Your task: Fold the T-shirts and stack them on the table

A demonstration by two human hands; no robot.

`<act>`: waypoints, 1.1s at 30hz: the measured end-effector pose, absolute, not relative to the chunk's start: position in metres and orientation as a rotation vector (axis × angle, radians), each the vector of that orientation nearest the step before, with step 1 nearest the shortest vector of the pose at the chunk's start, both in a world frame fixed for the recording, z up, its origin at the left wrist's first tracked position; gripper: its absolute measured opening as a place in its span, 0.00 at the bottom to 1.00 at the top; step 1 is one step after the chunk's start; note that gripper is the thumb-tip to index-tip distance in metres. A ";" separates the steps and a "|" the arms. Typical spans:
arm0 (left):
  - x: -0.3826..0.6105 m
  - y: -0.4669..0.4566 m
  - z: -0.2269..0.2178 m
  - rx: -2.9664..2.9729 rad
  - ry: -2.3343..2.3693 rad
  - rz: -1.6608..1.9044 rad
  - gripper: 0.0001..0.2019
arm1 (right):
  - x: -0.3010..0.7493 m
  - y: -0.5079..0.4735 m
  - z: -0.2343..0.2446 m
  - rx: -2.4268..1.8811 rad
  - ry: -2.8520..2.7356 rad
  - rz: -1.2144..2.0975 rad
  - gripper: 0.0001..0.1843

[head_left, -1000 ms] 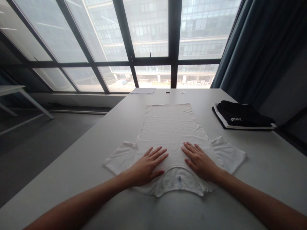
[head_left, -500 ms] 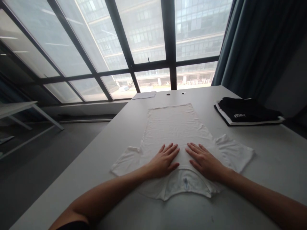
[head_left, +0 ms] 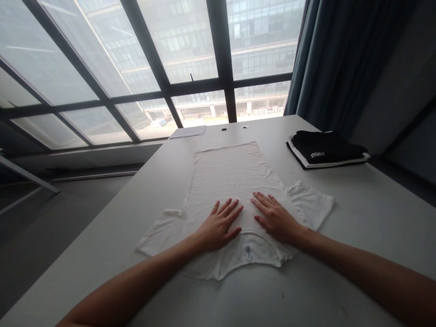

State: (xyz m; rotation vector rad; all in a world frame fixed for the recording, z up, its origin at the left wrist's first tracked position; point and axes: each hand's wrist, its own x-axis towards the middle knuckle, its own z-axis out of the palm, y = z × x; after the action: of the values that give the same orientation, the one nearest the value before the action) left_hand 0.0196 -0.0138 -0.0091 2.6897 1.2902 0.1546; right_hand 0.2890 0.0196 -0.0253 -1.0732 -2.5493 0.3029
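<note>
A white T-shirt [head_left: 228, 177] lies spread flat on the grey table [head_left: 368, 213], collar toward me and hem toward the window. My left hand [head_left: 218, 225] rests flat on the shirt just left of the collar, fingers stretched out. My right hand [head_left: 274, 215] lies flat on the shirt just right of the collar, fingers spread too. The two hands sit close together, a small gap between them. Neither hand holds anything. The sleeves stick out to both sides.
A folded stack of black and white clothes [head_left: 325, 150] sits at the table's far right. A sheet of paper [head_left: 188, 132] lies at the far edge near two cable holes [head_left: 234, 128]. Large windows stand behind, a dark curtain [head_left: 337, 63] at right.
My hands drew closer together on the shirt's upper chest, mainly the left moving right. The view swung to the right and tilted.
</note>
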 end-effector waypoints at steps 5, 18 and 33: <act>0.020 -0.013 -0.007 2.702 1.245 0.123 0.32 | 0.289 0.020 -0.025 -1.094 -2.589 0.316 0.30; 0.019 -0.011 -0.009 2.707 1.259 0.119 0.32 | 0.288 0.019 -0.022 -1.093 -2.594 0.283 0.30; 0.020 -0.009 -0.010 2.717 1.227 0.182 0.30 | 0.290 0.020 -0.021 -1.125 -2.604 0.233 0.30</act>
State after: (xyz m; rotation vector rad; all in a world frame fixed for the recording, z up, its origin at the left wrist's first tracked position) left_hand 0.0201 -0.0089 -0.0101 2.7174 1.2266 0.1825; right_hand 0.2901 0.0203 -0.0207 -1.1247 -2.6044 0.2333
